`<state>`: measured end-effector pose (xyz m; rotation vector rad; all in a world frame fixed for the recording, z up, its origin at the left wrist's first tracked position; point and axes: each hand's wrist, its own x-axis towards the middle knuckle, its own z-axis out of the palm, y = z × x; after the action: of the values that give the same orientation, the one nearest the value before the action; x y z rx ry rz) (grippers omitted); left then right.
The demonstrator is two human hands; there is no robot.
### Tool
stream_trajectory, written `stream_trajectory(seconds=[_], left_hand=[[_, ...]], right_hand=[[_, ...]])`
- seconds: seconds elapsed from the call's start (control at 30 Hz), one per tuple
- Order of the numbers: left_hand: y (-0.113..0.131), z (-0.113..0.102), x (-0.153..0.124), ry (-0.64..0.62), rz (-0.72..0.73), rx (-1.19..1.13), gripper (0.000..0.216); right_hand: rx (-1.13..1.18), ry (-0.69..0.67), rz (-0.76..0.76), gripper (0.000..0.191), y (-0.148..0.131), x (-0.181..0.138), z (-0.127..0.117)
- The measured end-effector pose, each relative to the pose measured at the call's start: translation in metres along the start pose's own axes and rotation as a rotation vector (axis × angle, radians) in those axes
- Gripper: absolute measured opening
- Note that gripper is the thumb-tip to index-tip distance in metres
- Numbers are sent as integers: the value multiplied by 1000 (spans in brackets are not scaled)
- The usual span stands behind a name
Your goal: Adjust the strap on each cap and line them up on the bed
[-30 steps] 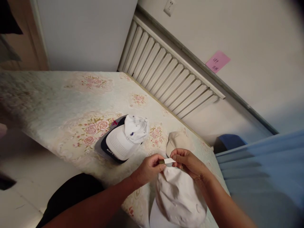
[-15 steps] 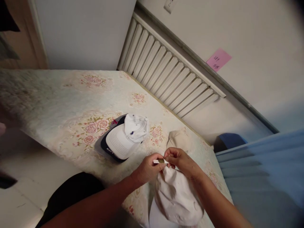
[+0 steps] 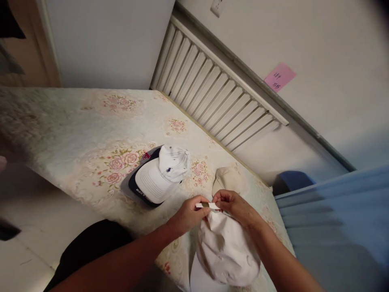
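A pale cream baseball cap (image 3: 227, 251) hangs in front of me with its brim toward the lower left. My left hand (image 3: 191, 214) is closed on its back strap (image 3: 212, 206), thumb and fingers pinching near a small brass-coloured buckle (image 3: 206, 205). Just right of the buckle, my right hand (image 3: 235, 207) pinches the white end of the same strap. Some fingertips are hidden behind the strap. To the left lies a white cap (image 3: 174, 166) with a small dark emblem, stacked on a navy cap (image 3: 138, 190). Past my right hand sits a beige cap (image 3: 227, 180).
The caps rest on a bed with a floral cover (image 3: 100, 121). A white radiator (image 3: 212, 85) runs along the wall, with a pink note (image 3: 279, 77) above it. On the right hangs a blue curtain (image 3: 337, 219), near a dark blue object (image 3: 294, 180).
My right hand has shifted slightly right along the strap, and more of the strap's white end shows past the buckle. My left hand stays nearly in place.
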<state>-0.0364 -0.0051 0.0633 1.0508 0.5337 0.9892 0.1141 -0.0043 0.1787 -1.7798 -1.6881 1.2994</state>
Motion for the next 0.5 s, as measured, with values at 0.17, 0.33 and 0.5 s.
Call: stream_trajectory(seconds=[0.17,0.33,0.5], left_hand=[[5,-2,-1,-92,-45,-104,27],[12,-4,-1,-167,-149,-483,31],[13,-7,2,-184,-276,-608,23]], right_hand=[[14,-18,22,2,-15,4,7],[55,-61,17,4,-7,6,4],[49,-44,25,4,2,6,-2]])
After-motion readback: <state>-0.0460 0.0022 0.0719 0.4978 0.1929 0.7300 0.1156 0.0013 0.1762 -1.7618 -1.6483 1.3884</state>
